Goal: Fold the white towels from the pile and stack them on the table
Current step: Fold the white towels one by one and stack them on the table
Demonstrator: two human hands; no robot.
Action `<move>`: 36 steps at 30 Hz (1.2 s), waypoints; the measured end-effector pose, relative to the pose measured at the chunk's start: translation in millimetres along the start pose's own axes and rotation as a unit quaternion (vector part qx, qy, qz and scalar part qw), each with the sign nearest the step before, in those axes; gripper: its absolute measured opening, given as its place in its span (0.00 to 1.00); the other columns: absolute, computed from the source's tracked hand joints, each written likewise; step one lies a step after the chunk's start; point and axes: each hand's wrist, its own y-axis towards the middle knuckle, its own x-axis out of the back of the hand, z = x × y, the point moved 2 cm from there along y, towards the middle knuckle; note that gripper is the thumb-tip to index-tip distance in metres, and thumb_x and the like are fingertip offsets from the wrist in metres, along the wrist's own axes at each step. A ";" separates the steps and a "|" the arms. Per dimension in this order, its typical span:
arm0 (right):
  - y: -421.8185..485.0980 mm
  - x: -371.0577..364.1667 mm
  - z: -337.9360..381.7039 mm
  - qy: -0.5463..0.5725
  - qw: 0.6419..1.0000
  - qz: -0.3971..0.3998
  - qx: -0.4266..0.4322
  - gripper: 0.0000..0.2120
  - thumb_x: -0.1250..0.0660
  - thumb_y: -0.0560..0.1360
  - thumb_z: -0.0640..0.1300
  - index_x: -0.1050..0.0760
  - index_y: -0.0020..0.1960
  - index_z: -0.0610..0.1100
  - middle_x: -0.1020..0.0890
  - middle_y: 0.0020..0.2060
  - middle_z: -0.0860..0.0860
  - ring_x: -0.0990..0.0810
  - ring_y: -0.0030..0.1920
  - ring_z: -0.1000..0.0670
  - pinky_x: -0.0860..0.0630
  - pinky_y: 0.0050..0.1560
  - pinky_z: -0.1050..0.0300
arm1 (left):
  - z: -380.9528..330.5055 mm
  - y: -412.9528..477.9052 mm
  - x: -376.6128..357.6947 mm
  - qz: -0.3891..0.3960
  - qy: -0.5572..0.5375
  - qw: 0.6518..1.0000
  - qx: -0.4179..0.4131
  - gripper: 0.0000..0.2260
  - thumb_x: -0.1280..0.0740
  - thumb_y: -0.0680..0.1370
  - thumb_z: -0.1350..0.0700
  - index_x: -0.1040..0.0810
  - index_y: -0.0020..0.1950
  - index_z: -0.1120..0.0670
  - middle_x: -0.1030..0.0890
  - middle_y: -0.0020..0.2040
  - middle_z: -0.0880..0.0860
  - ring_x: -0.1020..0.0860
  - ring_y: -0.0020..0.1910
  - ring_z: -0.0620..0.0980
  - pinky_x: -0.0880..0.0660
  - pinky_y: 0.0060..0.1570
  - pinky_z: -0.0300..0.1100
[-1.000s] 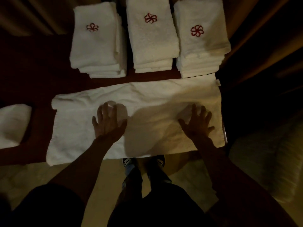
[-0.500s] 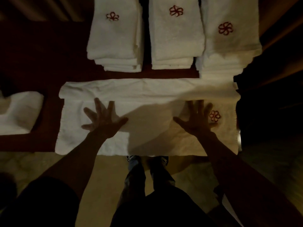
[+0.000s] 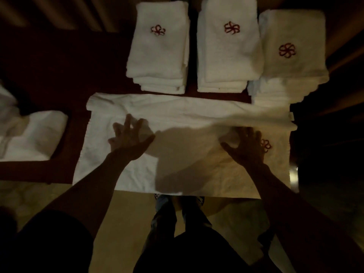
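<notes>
Left hand [image 3: 128, 143] and right hand [image 3: 248, 149] lie fingers-splayed on the long white terry towel [image 3: 187, 117] spread along the dark red table's [image 3: 59, 71] near edge, where uneven smoothing could skew its folded far flap or nudge the folded white towel stacks [image 3: 159, 56] just beyond it.

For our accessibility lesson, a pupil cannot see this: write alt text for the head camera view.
A person's left hand and right hand rest, fingers spread, on a white towel laid across a dark table. Beyond it stand three stacks of folded towels with red flower emblems; a loose towel pile lies at left.
</notes>
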 end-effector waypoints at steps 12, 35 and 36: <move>5.5 29.1 174.1 0.015 0.966 -0.134 0.221 0.14 0.30 0.76 0.49 0.21 0.53 0.38 0.19 0.47 0.41 0.20 0.47 0.40 0.24 0.46 0.50 | 95.2 38.6 55.0 -0.214 -0.091 0.972 0.040 0.17 0.35 0.77 0.48 0.22 0.60 0.56 0.22 0.57 0.62 0.23 0.55 0.65 0.24 0.52 0.55; 51.1 -18.7 261.8 0.056 0.996 -0.040 -0.051 0.29 0.33 0.79 0.46 0.37 0.77 0.47 0.36 0.77 0.49 0.32 0.71 0.39 0.29 0.66 0.44 | 142.7 131.4 71.6 -0.078 -0.305 0.948 0.042 0.25 0.31 0.75 0.63 0.27 0.72 0.55 0.21 0.63 0.56 0.22 0.61 0.57 0.27 0.50 0.40; 51.4 -18.1 262.7 0.059 0.996 -0.042 -0.059 0.28 0.32 0.79 0.46 0.36 0.76 0.47 0.35 0.76 0.48 0.32 0.70 0.39 0.29 0.65 0.43 | 142.2 130.6 72.2 -0.074 -0.300 0.950 0.040 0.25 0.32 0.75 0.63 0.27 0.72 0.54 0.21 0.63 0.57 0.22 0.61 0.58 0.27 0.50 0.40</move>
